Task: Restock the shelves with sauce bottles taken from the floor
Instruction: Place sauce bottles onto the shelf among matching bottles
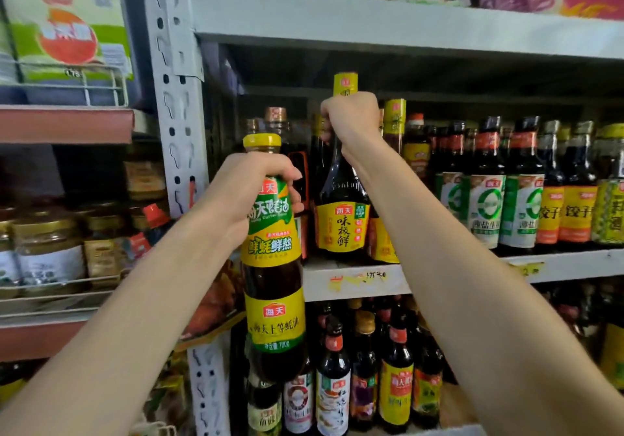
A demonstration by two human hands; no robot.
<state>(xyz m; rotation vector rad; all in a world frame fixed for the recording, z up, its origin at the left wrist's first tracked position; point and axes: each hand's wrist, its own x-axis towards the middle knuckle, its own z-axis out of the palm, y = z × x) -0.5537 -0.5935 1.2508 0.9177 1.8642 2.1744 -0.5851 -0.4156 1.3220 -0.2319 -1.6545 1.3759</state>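
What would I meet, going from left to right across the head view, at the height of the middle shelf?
jars → grey post → left hand gripping the oyster sauce bottle → soy bottle, its neck gripped by the right hand → green-label bottles → orange-label bottles

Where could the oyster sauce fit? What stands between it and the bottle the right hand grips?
In the head view, a dark bottle with a red-edged label stands between the oyster sauce bottle and the soy sauce bottle.

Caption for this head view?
Left hand holds an oyster sauce bottle; right hand grips a dark bottle by its neck.
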